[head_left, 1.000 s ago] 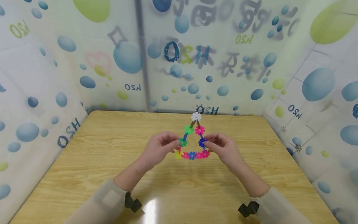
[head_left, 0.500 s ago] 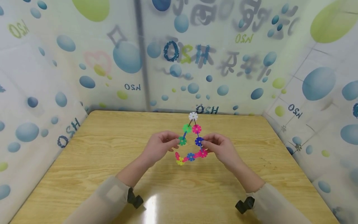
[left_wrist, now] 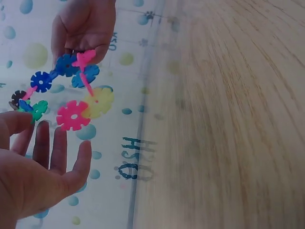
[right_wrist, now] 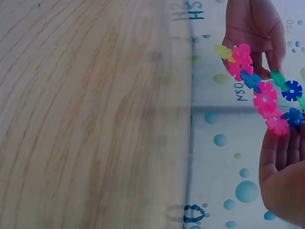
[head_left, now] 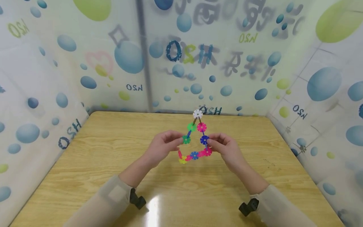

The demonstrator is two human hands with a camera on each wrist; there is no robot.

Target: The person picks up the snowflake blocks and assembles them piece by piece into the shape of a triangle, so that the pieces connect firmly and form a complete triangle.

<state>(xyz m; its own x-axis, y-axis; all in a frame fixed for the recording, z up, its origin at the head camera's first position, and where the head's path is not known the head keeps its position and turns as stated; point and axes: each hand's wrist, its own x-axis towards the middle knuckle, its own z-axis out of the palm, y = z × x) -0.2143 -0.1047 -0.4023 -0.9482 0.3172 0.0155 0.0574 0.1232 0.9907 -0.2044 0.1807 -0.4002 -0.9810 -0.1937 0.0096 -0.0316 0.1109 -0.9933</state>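
Note:
A chain of colourful notched snowflake discs hangs above the table in a rough triangle, a white disc [head_left: 197, 114] at its top. My left hand [head_left: 162, 147] pinches a green disc [head_left: 186, 139] on the left side. With thumb and fingers, my right hand [head_left: 227, 147] pinches a dark blue disc [head_left: 204, 140] on the right side. Along the bottom run pink discs, a blue disc [head_left: 194, 155] and a yellow disc [head_left: 182, 160]. The free pink end disc [left_wrist: 73, 115] stands apart from the green one in the left wrist view, leaving a gap at the lower left.
Below the hands lies a wooden table [head_left: 113, 142]. A backdrop [head_left: 181, 91] printed with bubbles and lettering rises behind it and on both sides. Each wrist wears a small dark camera, one of them the left wrist camera [head_left: 137, 198].
The chain's lower left corner has come away from the green disc, and the yellow and pink discs there have dropped. Both hands have then risen slightly, still gripping the chain.

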